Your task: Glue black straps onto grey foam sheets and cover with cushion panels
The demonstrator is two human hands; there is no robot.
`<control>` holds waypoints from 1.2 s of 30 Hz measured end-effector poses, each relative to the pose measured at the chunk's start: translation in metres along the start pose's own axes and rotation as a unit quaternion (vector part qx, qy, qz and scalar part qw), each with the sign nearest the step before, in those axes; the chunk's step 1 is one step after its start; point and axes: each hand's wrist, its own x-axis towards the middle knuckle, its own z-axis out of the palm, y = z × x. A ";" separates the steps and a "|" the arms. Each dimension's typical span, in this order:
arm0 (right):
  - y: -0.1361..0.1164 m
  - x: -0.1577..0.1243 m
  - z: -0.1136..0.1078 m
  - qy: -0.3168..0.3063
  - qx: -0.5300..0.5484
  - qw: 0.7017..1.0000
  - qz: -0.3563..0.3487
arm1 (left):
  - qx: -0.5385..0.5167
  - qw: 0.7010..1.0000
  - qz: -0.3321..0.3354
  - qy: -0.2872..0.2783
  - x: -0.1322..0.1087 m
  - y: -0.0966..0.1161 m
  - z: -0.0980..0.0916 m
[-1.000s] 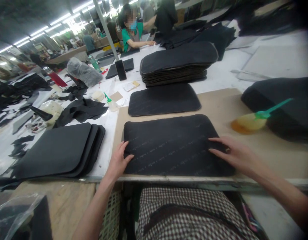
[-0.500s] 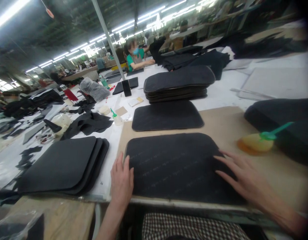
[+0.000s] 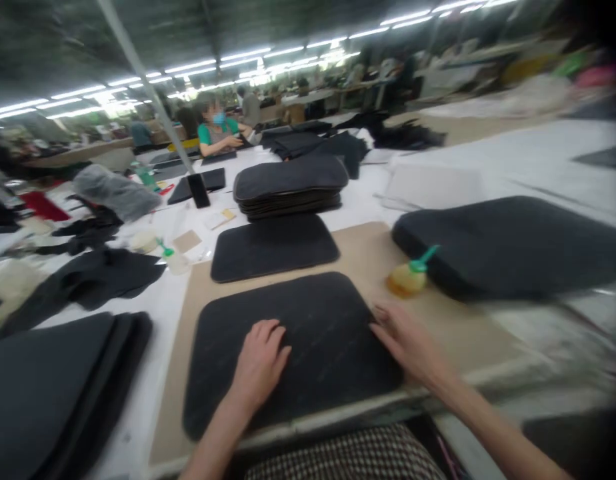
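In the head view a dark, round-cornered panel (image 3: 313,320) with faint pale markings lies flat on a tan board at the table's front edge. My left hand (image 3: 261,360) rests on top of it, fingers slightly bent and lying on the surface. At the panel's right edge is my right hand (image 3: 403,340), its fingers stretched out and touching the edge. Just beyond that hand, a squat bottle (image 3: 407,279) of amber liquid with a green nozzle stands on the board. Behind the panel lies a second dark panel (image 3: 275,248).
A stack of dark panels (image 3: 291,190) stands farther back. More dark sheets lie in piles at left (image 3: 43,393) and right (image 3: 513,247). A small green-tipped bottle (image 3: 175,259) and a phone (image 3: 198,191) by a pole are at left. A masked person (image 3: 221,133) works across the table.
My left hand has moved from the panel's left edge onto its top. My right hand stays by the right edge. The view has swung to the right.
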 end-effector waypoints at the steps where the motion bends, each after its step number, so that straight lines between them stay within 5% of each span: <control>1: -0.004 0.001 -0.002 -0.006 0.003 1.000 0.026 | 0.006 1.000 0.009 0.015 -0.003 -0.008 0.006; 6: -0.013 0.010 -0.003 -0.006 0.002 0.997 0.083 | 0.047 0.993 0.061 0.085 -0.011 -0.031 0.034; 11: -0.019 0.010 0.002 0.018 0.009 0.997 0.071 | 0.071 0.988 0.080 0.108 -0.012 -0.031 0.039; 16: -0.016 0.011 0.009 0.026 0.042 0.996 0.074 | 0.062 0.989 0.081 0.109 -0.004 -0.018 0.030; 22: 0.011 0.009 0.021 0.002 0.069 0.993 0.097 | 0.013 0.999 0.011 0.032 -0.003 0.004 0.005; 27: 0.039 0.016 0.033 -0.026 0.023 0.995 0.090 | 0.007 0.999 -0.044 0.014 -0.008 -0.006 -0.008; 36: 0.036 0.022 0.027 -0.035 0.003 0.993 0.109 | -0.001 0.998 -0.059 0.022 -0.023 -0.020 -0.014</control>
